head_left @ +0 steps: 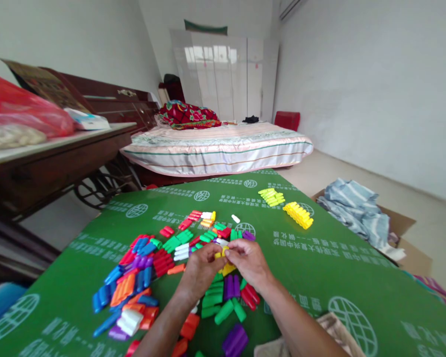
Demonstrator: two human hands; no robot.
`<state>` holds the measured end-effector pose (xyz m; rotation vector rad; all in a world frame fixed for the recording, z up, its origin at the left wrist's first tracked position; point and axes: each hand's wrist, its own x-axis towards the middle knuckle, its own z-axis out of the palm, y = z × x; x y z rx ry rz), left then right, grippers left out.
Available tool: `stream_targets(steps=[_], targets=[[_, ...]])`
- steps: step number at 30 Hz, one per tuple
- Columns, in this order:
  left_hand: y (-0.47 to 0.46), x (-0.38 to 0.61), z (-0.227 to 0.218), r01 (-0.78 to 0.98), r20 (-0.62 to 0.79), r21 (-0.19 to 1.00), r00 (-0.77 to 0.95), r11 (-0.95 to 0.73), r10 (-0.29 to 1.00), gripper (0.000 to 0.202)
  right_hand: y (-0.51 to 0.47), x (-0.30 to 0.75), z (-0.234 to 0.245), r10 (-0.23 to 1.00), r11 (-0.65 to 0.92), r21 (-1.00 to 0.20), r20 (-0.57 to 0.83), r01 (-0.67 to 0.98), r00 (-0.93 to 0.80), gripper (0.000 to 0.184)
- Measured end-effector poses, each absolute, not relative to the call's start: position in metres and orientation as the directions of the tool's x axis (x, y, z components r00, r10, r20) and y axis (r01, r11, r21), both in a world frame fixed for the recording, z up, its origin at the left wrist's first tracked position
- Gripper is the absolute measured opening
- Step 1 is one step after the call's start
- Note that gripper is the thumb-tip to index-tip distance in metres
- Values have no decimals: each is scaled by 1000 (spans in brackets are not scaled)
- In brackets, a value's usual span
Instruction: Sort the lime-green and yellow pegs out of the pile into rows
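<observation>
Both my hands meet over a pile of small coloured plastic tube-shaped pieces on the green board. My left hand [202, 267] pinches yellow plastic pieces [228, 269] between thumb and fingers. From the other side my right hand [251, 263] is closed on the same yellow pieces, its fingertips close to the left ones. The fingers partly hide how the pieces join. Around the hands lie red pieces [162, 263], green pieces [212, 299], purple pieces [231, 286] and orange pieces [123, 290], many side by side in short rows.
Further back on the green board [267, 267] lie a lime-yellow row [271, 197] and a yellow row [298, 214]. A beige cloth [334, 332] is by my right forearm. Beyond are a bed [223, 148], a sewing-machine table [59, 141] at left and folded blue cloth [357, 210] at right.
</observation>
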<state>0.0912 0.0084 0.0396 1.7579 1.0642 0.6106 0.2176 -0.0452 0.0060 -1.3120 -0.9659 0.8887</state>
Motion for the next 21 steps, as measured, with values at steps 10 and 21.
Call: stream_targets(steps=[10,21], targets=[[-11,84,46,277,-129,960,536,-30,834,34,-59,214,33,939,82,-917,203,391,278,5],[-39,75,38,282,-200,958,508,58,838,40,-119,335,38,946,-86,-570,210,817,246,10]])
